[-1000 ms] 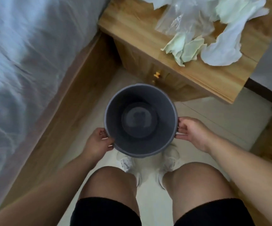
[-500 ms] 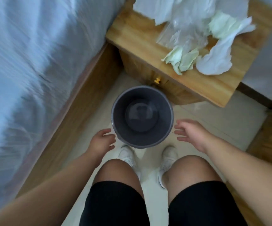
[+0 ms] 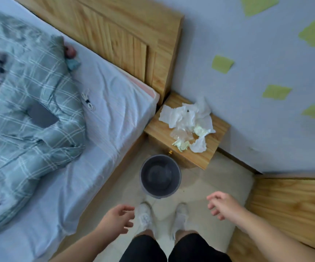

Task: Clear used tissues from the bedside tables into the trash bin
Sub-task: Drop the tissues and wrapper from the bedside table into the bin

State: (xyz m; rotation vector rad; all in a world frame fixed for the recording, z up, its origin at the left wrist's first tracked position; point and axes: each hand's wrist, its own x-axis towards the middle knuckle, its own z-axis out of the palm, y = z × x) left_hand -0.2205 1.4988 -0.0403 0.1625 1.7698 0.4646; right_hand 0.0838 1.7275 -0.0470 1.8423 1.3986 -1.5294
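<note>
A dark grey trash bin [image 3: 160,176] stands upright on the pale floor, just in front of the wooden bedside table [image 3: 207,154]. On the table lies a heap of crumpled white and pale green tissues [image 3: 188,121] with a clear plastic wrapper among them. My left hand [image 3: 118,219] hangs open below and left of the bin, holding nothing. Off to the bin's lower right is my right hand [image 3: 223,206], its fingers apart and empty. Both hands are apart from the bin.
The bed [image 3: 103,118] with a plaid quilt [image 3: 30,114] fills the left, its wooden headboard [image 3: 115,35] at the back. A wooden cabinet [image 3: 292,210] stands at the right. My two white shoes [image 3: 162,218] stand on the narrow floor strip behind the bin.
Both hands have let go of the bin, which now stands on the floor. The view has risen and pulled back, so the bed, headboard and wall show.
</note>
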